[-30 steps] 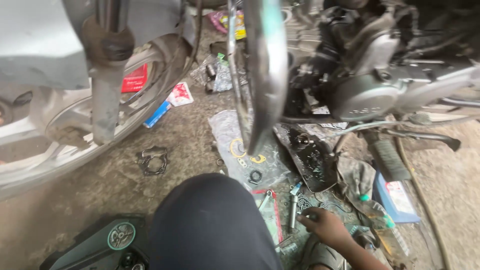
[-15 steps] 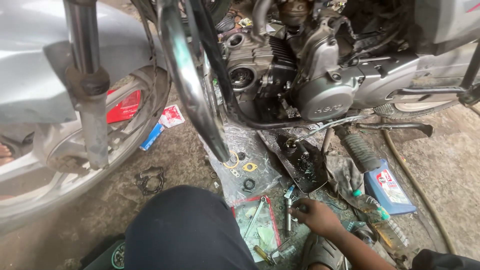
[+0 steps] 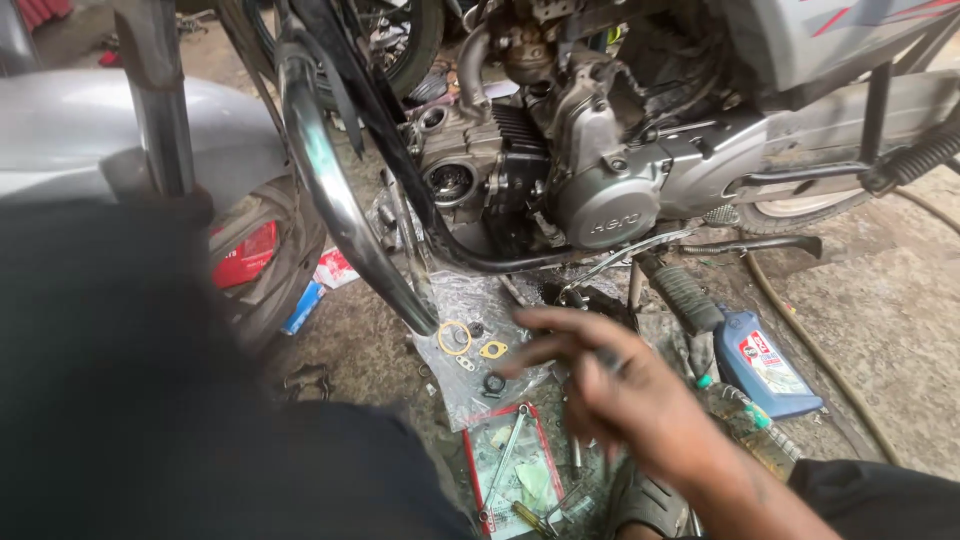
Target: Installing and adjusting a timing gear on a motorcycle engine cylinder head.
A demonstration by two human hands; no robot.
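Right hand (image 3: 610,385): blurred, over the floor at 5 o'clock; fingers (image 3: 540,322) spread and pointing toward 9 o'clock, the grip released, nothing visibly held.
Left hand: not seen; a dark clothed shape fills 8 o'clock.
Nearest things: brass ring gasket (image 3: 454,337) and small tan gasket (image 3: 493,349), flat, on a crinkled clear plastic sheet (image 3: 470,300), just beside the fingertips at 9 o'clock.
Red tray (image 3: 512,470): rectangular, below the hand at 6 o'clock; a slim spanner (image 3: 503,460) lies in it, long axis running 12 to 6 o'clock.
Engine (image 3: 590,190): grey cast metal, ribbed, at 12 o'clock.
Exhaust pipe (image 3: 330,190): curved chrome, crossing from 11 o'clock toward the sheet.
Oil bottle (image 3: 765,362): blue plastic, lying at 3 o'clock.
Floor (image 3: 880,330): rough, dirty concrete.
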